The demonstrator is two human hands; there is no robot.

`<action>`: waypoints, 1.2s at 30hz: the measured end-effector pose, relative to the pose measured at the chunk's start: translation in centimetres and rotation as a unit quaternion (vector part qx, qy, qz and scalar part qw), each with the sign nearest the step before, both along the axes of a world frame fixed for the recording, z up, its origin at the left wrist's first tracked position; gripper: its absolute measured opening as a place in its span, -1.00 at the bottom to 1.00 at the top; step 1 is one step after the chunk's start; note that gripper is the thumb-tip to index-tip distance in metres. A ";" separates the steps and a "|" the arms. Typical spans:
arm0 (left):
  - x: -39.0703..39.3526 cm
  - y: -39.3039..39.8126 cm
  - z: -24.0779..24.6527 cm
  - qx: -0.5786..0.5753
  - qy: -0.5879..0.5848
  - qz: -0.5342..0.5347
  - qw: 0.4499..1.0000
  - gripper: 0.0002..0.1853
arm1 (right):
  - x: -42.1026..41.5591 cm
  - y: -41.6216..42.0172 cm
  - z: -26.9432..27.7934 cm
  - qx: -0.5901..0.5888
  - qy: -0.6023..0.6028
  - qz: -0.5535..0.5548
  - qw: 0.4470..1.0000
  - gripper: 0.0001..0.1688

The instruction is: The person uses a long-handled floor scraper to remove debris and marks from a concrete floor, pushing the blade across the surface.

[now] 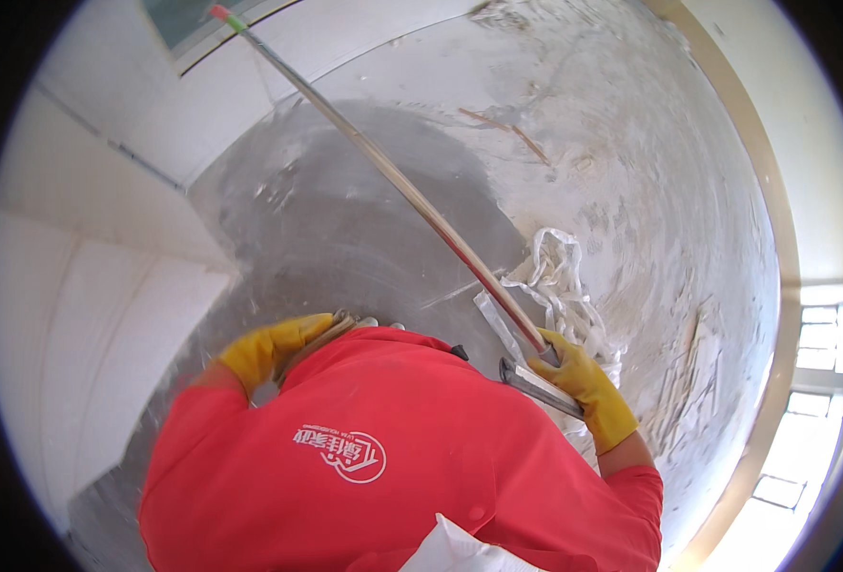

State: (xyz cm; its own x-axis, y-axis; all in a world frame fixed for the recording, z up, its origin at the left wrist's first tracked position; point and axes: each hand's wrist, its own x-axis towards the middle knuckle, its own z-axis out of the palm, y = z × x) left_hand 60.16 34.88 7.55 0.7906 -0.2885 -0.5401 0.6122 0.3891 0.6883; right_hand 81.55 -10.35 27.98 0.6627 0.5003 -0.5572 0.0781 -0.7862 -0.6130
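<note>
My right hand (584,386), in a yellow rubber glove, is closed around the lower end of a long pole (421,204). The pole slants away to the upper left and ends in a green and pink tip. Against the same glove lies a narrow, squeegee-like metal bar (539,386); how it joins the pole is hidden. My left hand (275,347), also in a yellow glove, is beside my waist against a tan, folded-looking item (321,337). Whether its fingers grip that item is not clear. My red shirt (407,443) covers the lower middle.
A tangle of white plastic strips (561,286) lies on the floor near my right hand. Thin wood strips (507,129) and a heap of debris (693,365) lie farther off. A pale wall corner (207,264) juts in at left. Windows (797,443) are at right.
</note>
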 end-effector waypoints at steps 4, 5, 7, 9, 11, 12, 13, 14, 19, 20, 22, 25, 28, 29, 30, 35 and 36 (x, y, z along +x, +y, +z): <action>-1.6 -1.1 0.8 0.069 0.031 -0.049 0.996 -0.26 | 0.3 -1.3 1.5 -0.012 0.003 -0.035 0.999 -0.33; -1.7 -1.6 1.0 0.082 0.039 -0.048 0.995 -0.25 | 0.5 -1.7 1.9 -0.006 -0.010 -0.035 0.999 -0.34; -1.5 -2.4 2.0 0.119 0.045 -0.032 0.991 -0.25 | 1.0 -2.8 1.6 0.007 -0.077 -0.019 0.997 -0.34; -1.8 -2.3 2.3 0.152 0.032 -0.037 0.987 -0.29 | 1.4 -4.1 -0.2 0.050 -0.183 0.027 0.981 -0.34; -2.2 -1.7 1.9 0.180 -0.002 -0.064 0.982 -0.34 | 1.9 -4.5 -0.6 0.069 -0.200 0.029 0.977 -0.36; -2.0 -1.7 2.5 0.227 0.033 -0.065 0.971 -0.33 | 2.2 -4.6 -1.0 0.078 -0.209 0.028 0.974 -0.37; -2.1 -0.7 2.1 0.203 0.038 -0.085 0.975 -0.25 | 2.5 -4.5 -1.0 0.081 -0.221 0.034 0.971 -0.38; -2.4 1.0 0.8 0.180 0.044 -0.105 0.977 -0.18 | 2.9 -4.3 -0.9 0.084 -0.233 0.040 0.968 -0.39; 8.7 3.8 10.5 0.437 -0.248 -0.021 0.864 -0.28 | 4.4 -3.9 -1.4 0.159 -0.292 0.041 0.942 -0.43; 11.4 4.8 14.1 0.530 -0.371 -0.035 0.762 -0.42 | 4.8 -3.5 -1.8 0.183 -0.303 0.051 0.934 -0.42; 18.2 -0.3 24.2 0.070 -0.302 0.261 0.914 -0.36 | 5.7 -3.8 -3.0 0.177 -0.320 0.049 0.929 -0.42; 23.2 -3.9 33.4 -0.118 -0.459 0.315 0.822 -0.31 | 7.7 -4.0 -6.0 0.165 -0.271 0.008 0.948 -0.41; 24.1 -5.2 37.3 -0.096 -0.475 0.416 0.770 -0.30 | 11.1 -4.8 -15.4 0.222 -0.180 -0.020 0.958 -0.39; 24.3 -5.1 37.7 -0.101 -0.476 0.405 0.774 -0.30 | 12.6 -5.7 -19.7 0.248 -0.151 -0.028 0.956 -0.39; 24.5 -5.0 37.8 -0.107 -0.476 0.395 0.778 -0.31 | 13.9 -6.7 -23.1 0.175 -0.119 0.011 0.977 -0.31; 25.8 -7.0 36.0 0.063 -0.494 0.268 0.825 -0.37 | 14.2 -1.0 -21.5 0.060 -0.243 0.050 0.967 -0.11; 25.3 -8.2 36.4 0.105 -0.475 0.289 0.825 -0.36 | 14.6 2.0 -18.8 0.148 -0.259 0.042 0.953 -0.10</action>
